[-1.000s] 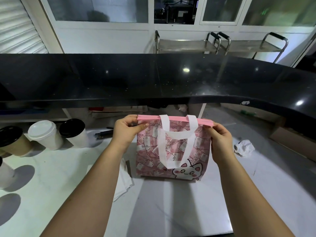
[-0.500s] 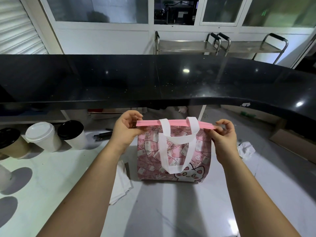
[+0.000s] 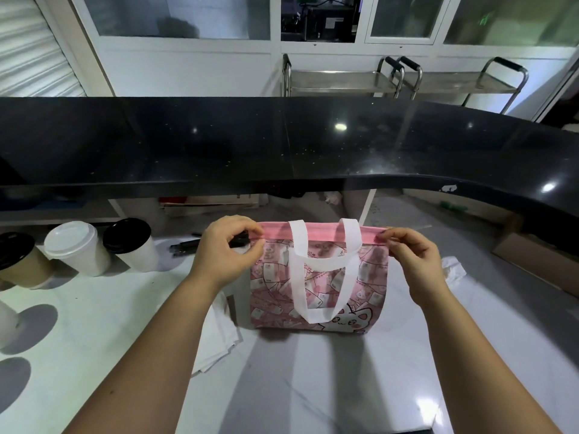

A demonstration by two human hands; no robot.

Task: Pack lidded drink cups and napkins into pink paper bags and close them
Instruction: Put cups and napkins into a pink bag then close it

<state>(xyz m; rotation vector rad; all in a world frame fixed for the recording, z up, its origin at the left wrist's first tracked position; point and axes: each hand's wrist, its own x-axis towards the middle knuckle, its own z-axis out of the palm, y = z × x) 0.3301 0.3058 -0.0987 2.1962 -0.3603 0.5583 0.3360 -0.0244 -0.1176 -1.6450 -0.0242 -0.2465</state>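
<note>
White counter (image 3: pixel 313 386), pink bag (image 3: pixel 369 289) upright between both hands.
Left hand (image 3: pixel 224 249) and right hand (image 3: pixel 413 261) pinch its closed top band's opposite ends.

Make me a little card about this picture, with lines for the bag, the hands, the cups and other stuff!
bag: pink bag with a cat print, upright on the white table, top edge pressed flat
handles: white handles hang down the near side
left hand: left hand pinches the top edge's left end
right hand: right hand pinches its right end
cups: brown cup, white-lidded cup and black-lidded cup stand at the left, outside the bag
paper: folded napkins left of the bag; crumpled napkin to its right
</note>
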